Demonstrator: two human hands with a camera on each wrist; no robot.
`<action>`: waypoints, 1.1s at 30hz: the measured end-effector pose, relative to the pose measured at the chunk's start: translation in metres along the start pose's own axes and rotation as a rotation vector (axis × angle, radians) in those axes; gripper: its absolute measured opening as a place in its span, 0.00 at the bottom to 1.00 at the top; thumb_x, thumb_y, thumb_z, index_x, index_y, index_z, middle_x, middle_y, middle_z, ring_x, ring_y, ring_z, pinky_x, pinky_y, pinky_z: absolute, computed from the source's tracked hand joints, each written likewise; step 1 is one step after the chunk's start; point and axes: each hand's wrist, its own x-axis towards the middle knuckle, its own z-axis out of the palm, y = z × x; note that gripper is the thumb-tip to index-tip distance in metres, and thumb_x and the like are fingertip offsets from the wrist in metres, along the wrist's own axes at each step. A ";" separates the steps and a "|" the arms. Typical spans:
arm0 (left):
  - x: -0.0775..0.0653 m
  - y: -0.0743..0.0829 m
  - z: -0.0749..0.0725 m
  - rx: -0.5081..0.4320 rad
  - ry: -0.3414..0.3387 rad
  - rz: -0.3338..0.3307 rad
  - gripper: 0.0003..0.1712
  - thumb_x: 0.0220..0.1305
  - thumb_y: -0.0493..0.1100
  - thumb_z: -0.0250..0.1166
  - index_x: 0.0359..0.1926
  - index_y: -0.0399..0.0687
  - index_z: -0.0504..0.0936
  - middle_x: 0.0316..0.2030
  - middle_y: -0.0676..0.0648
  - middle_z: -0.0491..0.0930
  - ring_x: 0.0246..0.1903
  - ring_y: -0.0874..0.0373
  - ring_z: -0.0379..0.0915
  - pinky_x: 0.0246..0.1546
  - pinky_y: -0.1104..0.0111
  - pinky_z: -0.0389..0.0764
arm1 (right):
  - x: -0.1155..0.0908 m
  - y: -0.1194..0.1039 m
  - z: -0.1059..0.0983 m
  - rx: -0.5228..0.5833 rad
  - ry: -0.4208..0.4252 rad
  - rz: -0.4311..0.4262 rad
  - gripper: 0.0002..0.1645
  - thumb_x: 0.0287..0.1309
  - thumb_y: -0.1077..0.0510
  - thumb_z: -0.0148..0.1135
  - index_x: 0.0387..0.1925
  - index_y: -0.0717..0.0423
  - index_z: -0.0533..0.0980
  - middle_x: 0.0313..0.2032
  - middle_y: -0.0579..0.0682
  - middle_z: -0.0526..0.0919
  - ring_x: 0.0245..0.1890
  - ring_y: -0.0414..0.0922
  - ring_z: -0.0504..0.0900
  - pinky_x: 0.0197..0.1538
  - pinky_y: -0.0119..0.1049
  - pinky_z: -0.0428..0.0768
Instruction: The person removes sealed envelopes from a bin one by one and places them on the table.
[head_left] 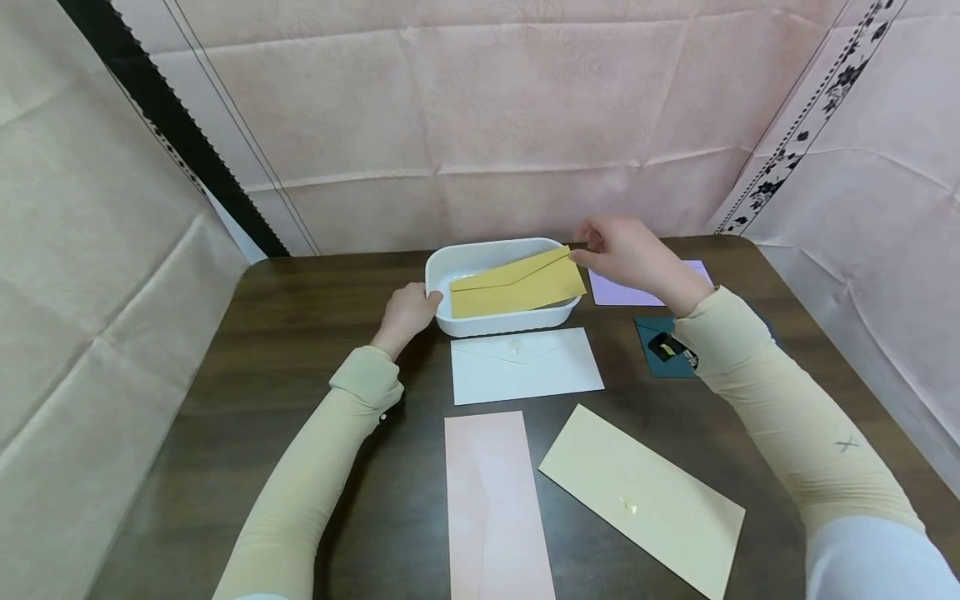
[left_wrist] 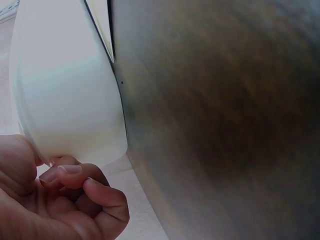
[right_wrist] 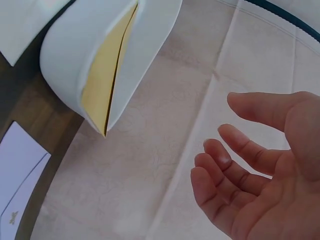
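A white plastic basin (head_left: 510, 327) stands near the table's far edge. My left hand (head_left: 408, 315) grips its left end, thumb at the rim; the left wrist view shows the fingers (left_wrist: 106, 200) curled against the basin's end wall. Inside the basin, a mustard-yellow envelope (head_left: 517, 285) leans tilted, its right corner over the rim. Just beyond that corner is my right hand (head_left: 622, 254). In the right wrist view the hand (right_wrist: 265, 170) holds nothing, with its fingers loosely bent and a gap between it and the envelope (right_wrist: 107, 80).
In front of the basin lies a white envelope (head_left: 525, 371). Nearer are a pink envelope (head_left: 495, 508) and a cream envelope (head_left: 645, 500). A purple envelope (head_left: 618, 293) and a teal envelope (head_left: 652, 337) lie right, partly behind the right arm. Draped cloth (head_left: 480, 125) hangs behind the table.
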 end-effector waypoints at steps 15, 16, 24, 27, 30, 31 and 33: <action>0.002 -0.005 0.001 -0.015 0.001 -0.002 0.19 0.77 0.46 0.50 0.42 0.36 0.81 0.22 0.46 0.70 0.22 0.55 0.65 0.25 0.67 0.67 | 0.063 0.005 0.022 0.037 -0.086 0.025 0.23 0.65 0.55 0.64 0.55 0.65 0.73 0.48 0.63 0.79 0.49 0.57 0.76 0.55 0.52 0.74; 0.001 -0.005 0.001 -0.019 -0.001 0.000 0.19 0.77 0.46 0.50 0.43 0.35 0.81 0.22 0.46 0.70 0.22 0.55 0.65 0.25 0.68 0.67 | 0.066 0.006 0.024 0.033 -0.094 0.030 0.23 0.64 0.55 0.64 0.55 0.65 0.73 0.49 0.63 0.79 0.49 0.57 0.76 0.56 0.52 0.74; 0.000 -0.003 -0.001 -0.016 0.010 0.000 0.19 0.77 0.46 0.50 0.44 0.35 0.81 0.22 0.46 0.70 0.22 0.55 0.65 0.25 0.67 0.67 | 0.090 0.006 0.038 0.023 -0.151 0.035 0.25 0.62 0.55 0.66 0.55 0.67 0.73 0.51 0.64 0.79 0.53 0.57 0.76 0.61 0.51 0.71; 0.000 -0.003 0.000 -0.019 0.006 0.007 0.19 0.77 0.46 0.49 0.44 0.35 0.81 0.22 0.46 0.70 0.23 0.55 0.66 0.25 0.67 0.68 | 0.096 0.006 0.045 0.022 -0.162 0.031 0.26 0.61 0.56 0.66 0.55 0.68 0.74 0.51 0.65 0.79 0.53 0.58 0.76 0.61 0.51 0.72; 0.001 -0.005 0.001 -0.017 0.015 0.022 0.19 0.75 0.45 0.50 0.43 0.35 0.82 0.22 0.47 0.70 0.23 0.54 0.66 0.25 0.67 0.68 | 0.102 0.006 0.052 0.020 -0.176 0.030 0.25 0.60 0.56 0.67 0.53 0.69 0.74 0.48 0.63 0.79 0.49 0.56 0.76 0.58 0.50 0.73; 0.002 -0.005 0.001 -0.016 0.020 0.026 0.19 0.75 0.45 0.50 0.43 0.35 0.82 0.22 0.47 0.70 0.23 0.54 0.66 0.25 0.67 0.68 | 0.104 0.006 0.055 0.020 -0.183 0.028 0.25 0.60 0.57 0.67 0.53 0.68 0.74 0.47 0.62 0.79 0.48 0.55 0.75 0.57 0.49 0.73; 0.003 -0.006 0.002 -0.005 0.029 0.034 0.19 0.74 0.45 0.50 0.42 0.36 0.82 0.22 0.47 0.71 0.24 0.54 0.67 0.25 0.67 0.68 | 0.108 0.006 0.060 0.026 -0.203 0.026 0.26 0.59 0.57 0.67 0.54 0.69 0.75 0.48 0.63 0.79 0.49 0.55 0.75 0.58 0.49 0.72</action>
